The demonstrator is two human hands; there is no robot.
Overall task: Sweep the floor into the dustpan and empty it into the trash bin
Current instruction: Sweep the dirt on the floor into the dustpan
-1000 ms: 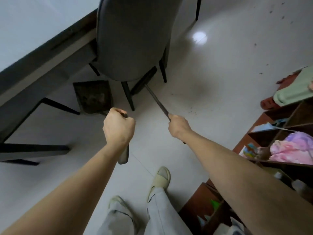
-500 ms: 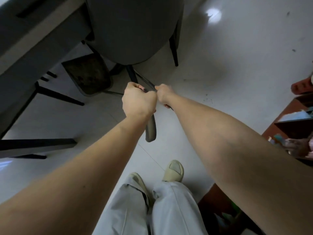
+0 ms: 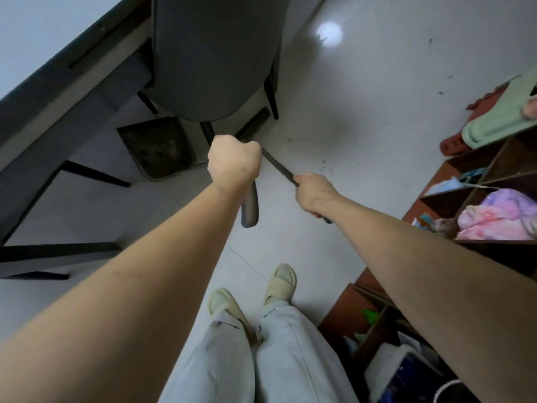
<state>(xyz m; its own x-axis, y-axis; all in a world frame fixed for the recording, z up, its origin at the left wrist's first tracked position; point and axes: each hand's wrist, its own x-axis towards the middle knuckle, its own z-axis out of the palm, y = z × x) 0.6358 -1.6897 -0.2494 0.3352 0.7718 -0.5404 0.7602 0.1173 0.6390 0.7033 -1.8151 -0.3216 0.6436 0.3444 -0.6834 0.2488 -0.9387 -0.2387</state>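
My left hand (image 3: 234,164) grips the grey dustpan handle (image 3: 250,210), whose end sticks out below the fist. The dark dustpan (image 3: 155,146) rests on the pale floor under the table edge, left of the chair, with dirt in its tray. My right hand (image 3: 315,193) grips the thin dark broom stick (image 3: 277,167). The broom head (image 3: 252,123) lies on the floor beneath the grey chair, beside a chair leg. Dark crumbs (image 3: 325,168) are scattered on the floor right of the broom. No trash bin is in sight.
A grey chair (image 3: 215,53) stands straight ahead, pushed at a dark-framed table (image 3: 66,82) on the left. A brown cubby shelf (image 3: 476,181) with cloth and clutter lines the right side. My slippered feet (image 3: 279,283) stand on the floor below.
My hands were close together half a second ago; now the right hand has drawn back to the right along the broom stick. The camera has tilted back, showing the shelf again.
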